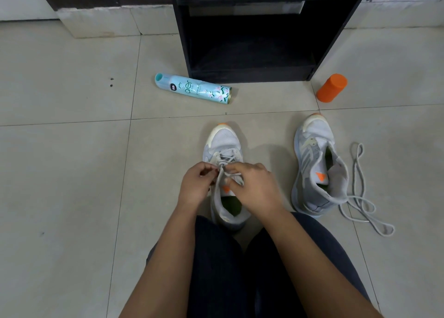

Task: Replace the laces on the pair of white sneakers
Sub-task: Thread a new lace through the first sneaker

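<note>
My left hand [194,184] and right hand [255,185] each pinch the limp, light lace [227,159], which I'd grip near its stiffer tip.

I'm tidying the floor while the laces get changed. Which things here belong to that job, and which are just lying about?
Job: middle sneaker, threaded lace pinched by left hand and right hand; right sneaker, unlaced; loose lace beside it.
Lying about: spray can, orange bottle, black shelf.

Two sneakers [224,140] [312,131], two laces [227,159] [358,173], one spray can [192,89], one orange bottle [331,88].
</note>
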